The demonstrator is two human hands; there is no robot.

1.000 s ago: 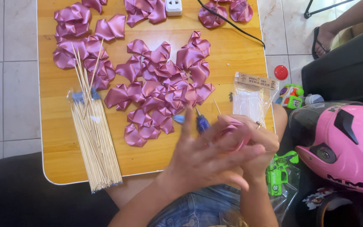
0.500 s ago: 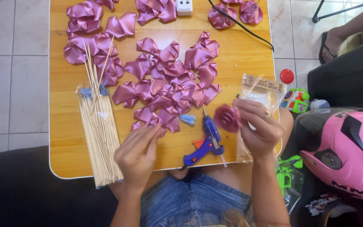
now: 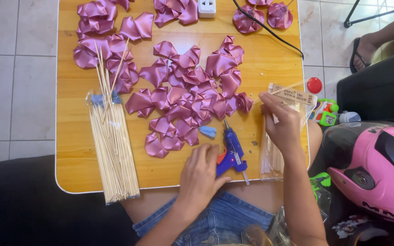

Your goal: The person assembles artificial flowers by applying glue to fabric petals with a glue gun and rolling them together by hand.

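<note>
Left hand [image 3: 201,171] touches glue gun [image 3: 231,152]

Our left hand [image 3: 201,171] — bare, no ring or watch showing | our right hand [image 3: 281,120] — bare, no sleeve on the forearm | we wear blue denim shorts [image 3: 206,218] with a frayed, faded hem.

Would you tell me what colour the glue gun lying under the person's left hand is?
The glue gun is blue, seen in the head view, beside the left hand.
</note>
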